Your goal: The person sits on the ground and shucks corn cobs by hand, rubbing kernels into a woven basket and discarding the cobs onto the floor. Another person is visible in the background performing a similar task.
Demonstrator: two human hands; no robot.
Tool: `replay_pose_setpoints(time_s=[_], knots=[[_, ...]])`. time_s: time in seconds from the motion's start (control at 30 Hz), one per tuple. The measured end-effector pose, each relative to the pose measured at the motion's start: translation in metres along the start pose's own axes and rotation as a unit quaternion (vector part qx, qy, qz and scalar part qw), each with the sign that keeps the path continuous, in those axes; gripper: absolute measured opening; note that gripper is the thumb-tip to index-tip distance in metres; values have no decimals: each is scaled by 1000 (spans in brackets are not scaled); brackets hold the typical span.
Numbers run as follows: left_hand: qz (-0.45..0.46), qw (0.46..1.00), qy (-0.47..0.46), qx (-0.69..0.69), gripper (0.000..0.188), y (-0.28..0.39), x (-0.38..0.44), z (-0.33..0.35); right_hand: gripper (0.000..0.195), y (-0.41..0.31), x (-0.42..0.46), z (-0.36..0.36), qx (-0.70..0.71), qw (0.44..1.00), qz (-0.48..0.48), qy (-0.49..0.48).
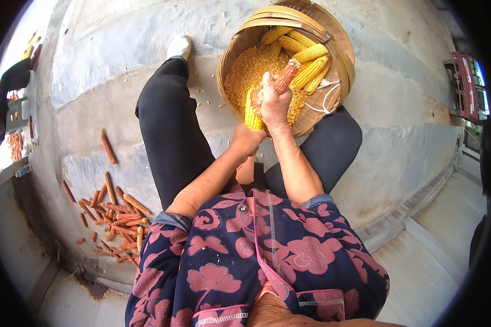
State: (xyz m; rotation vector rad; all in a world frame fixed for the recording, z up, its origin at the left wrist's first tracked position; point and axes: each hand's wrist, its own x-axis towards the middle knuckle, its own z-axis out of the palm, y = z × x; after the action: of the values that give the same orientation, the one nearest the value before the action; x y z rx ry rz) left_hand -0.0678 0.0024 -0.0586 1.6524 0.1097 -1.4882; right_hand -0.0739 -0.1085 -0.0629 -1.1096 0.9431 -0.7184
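Observation:
My left hand (248,141) grips the near end of a yellow ear of corn (252,112), part of whose side shows bare reddish cob. In my right hand (275,102) is a stripped reddish corncob (287,76), pressed against the side of that ear. Both hands are over the near rim of a round woven bamboo basket (226,75). Loose yellow kernels (245,67) cover much of its bottom. Several whole ears of corn (311,71) are heaped on its right side. A white cord (326,98) lies at the right inside the basket.
A pile of stripped cobs (122,220) lies on the concrete floor (94,102) at the left, with a single cob (107,146) farther forward. Scattered kernels (208,102) dot the floor beside the basket. My legs (170,122) flank the work. A red object (466,83) stands at far right.

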Motion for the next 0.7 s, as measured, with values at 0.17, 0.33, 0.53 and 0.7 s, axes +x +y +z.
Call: replay_pose_setpoints(time_s=[0.17,0.33,0.53,0.7], knots=[[-28,999,-25,-14,21,16,-16,1,29,24,6,-2,-36,997,-65,-28],[-17,1000,-11,13,23,4,-5,5,31,25,22,-10,-104,986,-127,29],[-12,999,-30,-9,23,5,-9,0,30,16,-7,-1,-90,990,-102,-26],[-61,997,-45,4,26,8,-6,3,31,31,15,-9,-98,989,-107,2]])
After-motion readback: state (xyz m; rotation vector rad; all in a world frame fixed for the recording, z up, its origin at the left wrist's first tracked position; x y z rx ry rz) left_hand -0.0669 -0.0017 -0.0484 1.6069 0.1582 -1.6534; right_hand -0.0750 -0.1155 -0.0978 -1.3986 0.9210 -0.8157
